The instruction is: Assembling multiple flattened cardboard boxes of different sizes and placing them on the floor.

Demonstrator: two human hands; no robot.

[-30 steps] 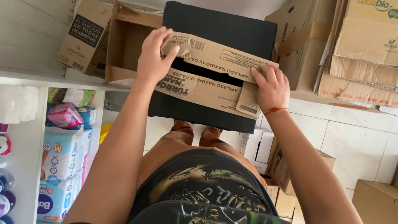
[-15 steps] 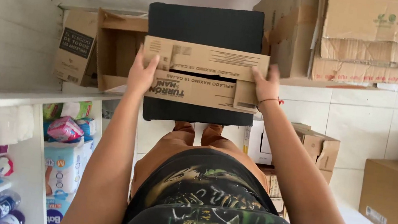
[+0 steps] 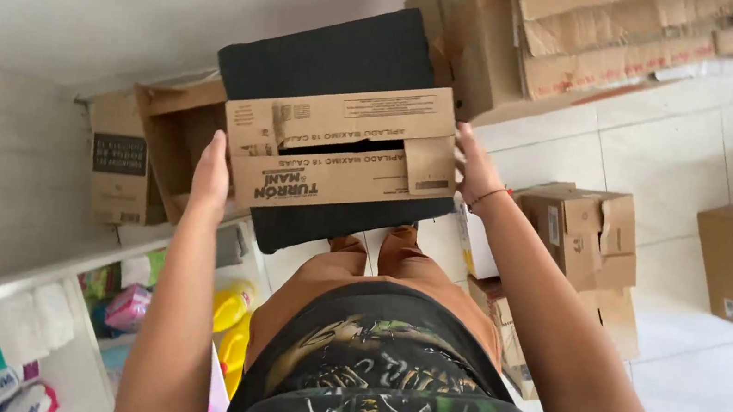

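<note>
Cardboard fills the view: a brown carton is held up in front of the person, its top flaps partly open over a black panel beneath it. Left hand presses flat on the carton's left end, right hand grips its right end. Left of the carton, an open box lies on a white shelf. Right of it, more boxes rest on the tiled floor.
</note>
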